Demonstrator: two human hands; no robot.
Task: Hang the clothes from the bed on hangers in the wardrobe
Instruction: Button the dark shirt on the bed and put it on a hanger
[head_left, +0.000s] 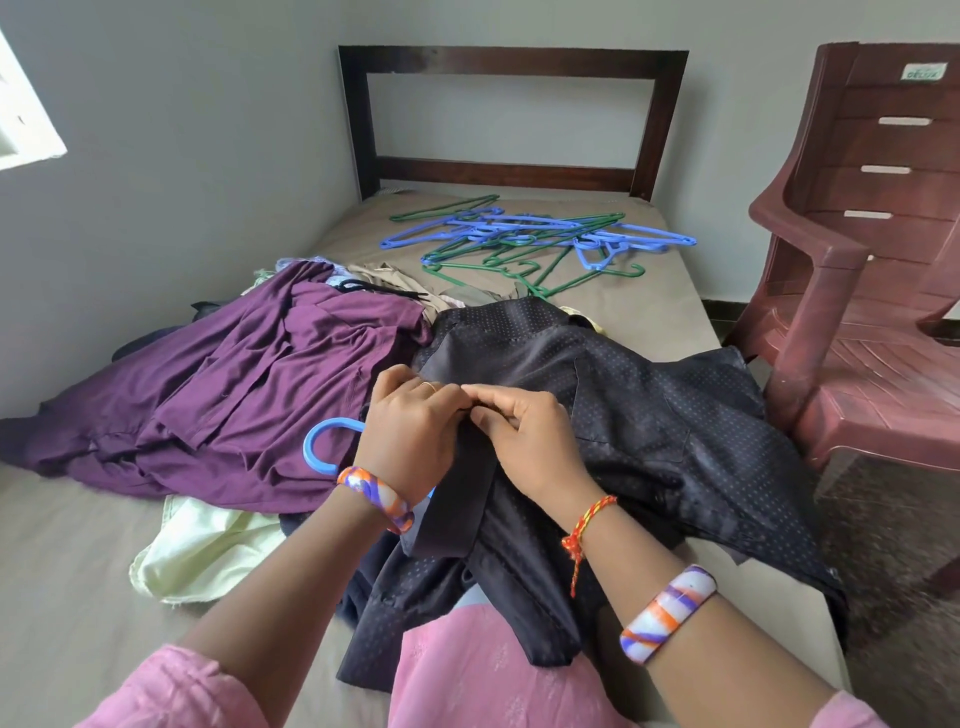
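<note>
1. The left hand (410, 431) and the right hand (524, 441) meet fingertip to fingertip over the dark dotted shirt (649, 415); each grip is pinched together on the fabric at the front edge just below its collar
2. The left hand bears a ring on one finger, and both wrists carry orange, purple and white striped bangles (667, 613); a red and yellow thread (584, 530) is tied round the right wrist
3. A blue hanger (324, 447) lies partly under the left hand and the shirt, with its hook curving out to the left over the purple garment (234, 395)
4. The dark dotted shirt is spread across the near right part of the bed (649, 306), its lower part hanging toward the person's pink clothing (467, 675)
5. The purple garment lies crumpled just beside the shirt on the left, touching it, and a pale yellow-green cloth (202, 551) shows from under the purple garment's near edge
6. A beige garment (395, 283) and other clothes lie farther back behind the purple one
7. A loose pile of blue and green hangers (524, 239) rests on the mattress near the dark wooden headboard (511, 60), well apart from the hands
8. A maroon plastic chair (857, 260) stands just beside the bed on the right
</note>
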